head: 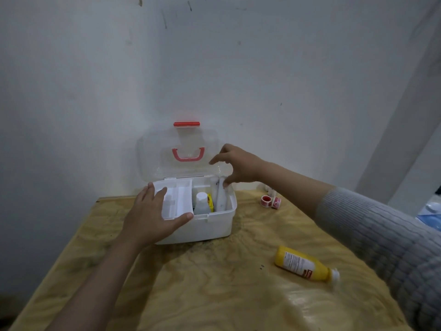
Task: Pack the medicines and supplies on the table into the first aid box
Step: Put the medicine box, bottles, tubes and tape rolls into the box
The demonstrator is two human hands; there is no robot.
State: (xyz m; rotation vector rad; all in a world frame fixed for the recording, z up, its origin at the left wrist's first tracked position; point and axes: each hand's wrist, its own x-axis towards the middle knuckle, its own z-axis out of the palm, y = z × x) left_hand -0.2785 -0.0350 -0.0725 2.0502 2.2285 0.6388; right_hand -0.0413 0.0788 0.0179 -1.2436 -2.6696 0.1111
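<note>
The white first aid box (214, 225) stands at the back of the table, its clear lid (155, 158) with a red handle leaning open against the wall. My left hand (152, 216) grips the white inner tray (176, 199) at the box's left side. My right hand (236, 166) hovers over the box's right rear corner, fingers spread, fingertips touching a white bottle (220, 197) standing inside. A white capped bottle (201, 203) and a yellow packet (210, 201) also sit inside. A yellow bottle (305, 265) lies on its side at the right.
Two red-and-white tape rolls (270, 201) and a small bottle (270, 191) sit on the table to the right of the box, near the wall. The wooden tabletop (202, 283) meets a white wall at the back. Its left edge drops off.
</note>
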